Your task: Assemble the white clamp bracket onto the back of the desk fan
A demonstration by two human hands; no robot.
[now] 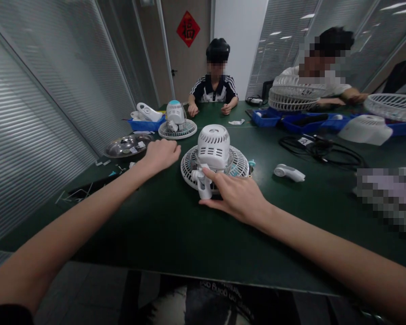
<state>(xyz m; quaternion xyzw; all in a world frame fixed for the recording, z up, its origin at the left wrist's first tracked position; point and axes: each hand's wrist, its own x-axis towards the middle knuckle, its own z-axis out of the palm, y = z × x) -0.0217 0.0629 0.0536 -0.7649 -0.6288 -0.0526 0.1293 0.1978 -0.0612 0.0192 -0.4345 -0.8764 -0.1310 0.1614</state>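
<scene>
In the head view, a white fan [214,146] lies grille down at the middle of the counter [176,234]. The right hand [238,194], thumb and index finger spread, touches its neck [205,188]; how firmly, I cannot tell. The left hand [163,152] is loosely curled between the fan and the metal bowl [117,148] at left; its contents are hidden.

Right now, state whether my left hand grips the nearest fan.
No, the left hand is beside the fan, not around any part.
</scene>
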